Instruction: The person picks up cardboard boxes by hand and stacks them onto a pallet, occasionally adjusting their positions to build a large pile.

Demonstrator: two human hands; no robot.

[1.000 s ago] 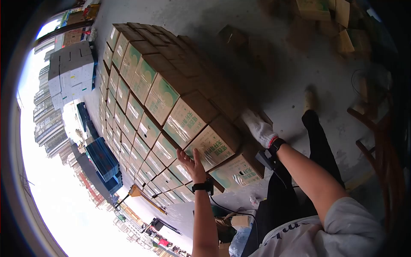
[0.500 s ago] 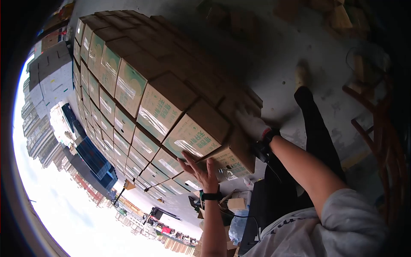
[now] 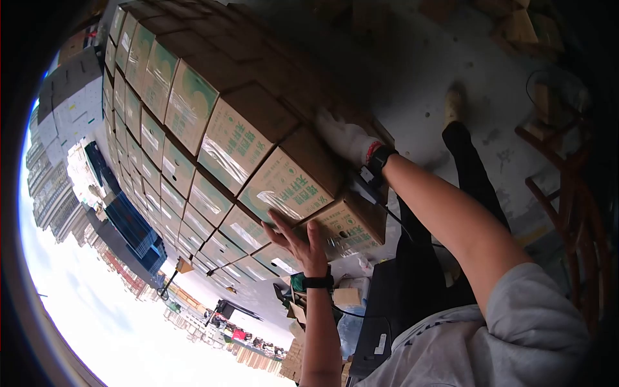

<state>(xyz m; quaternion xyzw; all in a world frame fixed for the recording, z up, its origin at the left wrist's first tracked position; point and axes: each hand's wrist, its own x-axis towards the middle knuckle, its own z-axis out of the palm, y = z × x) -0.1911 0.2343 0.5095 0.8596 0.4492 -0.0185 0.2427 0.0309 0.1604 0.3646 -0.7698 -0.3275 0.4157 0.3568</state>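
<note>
My left hand (image 3: 300, 248), bare with a black wristband, has its fingers spread against the printed fronts of the cartons, at the lower edge of a brown carton (image 3: 284, 187) with green print. Another carton (image 3: 348, 226) sits just right of its fingers. My right hand (image 3: 348, 138), in a whitish glove with a red cuff, reaches over the plain brown side of the stacked cartons. Its fingers stretch out over that surface and their tips are dim. A black device is strapped at the right wrist.
Rows of stacked cartons (image 3: 193, 109) run to the upper left. A foot in a light shoe (image 3: 454, 106) is on the grey floor. Reddish-brown bars (image 3: 567, 187) stand at the right, cardboard pieces (image 3: 516, 29) at the top right. A blue structure (image 3: 132, 222) shows far left.
My right hand has moved up and left over the brown carton surfaces, and its glove shows more clearly. My left hand appears slightly higher and further left, still spread at the cartons.
</note>
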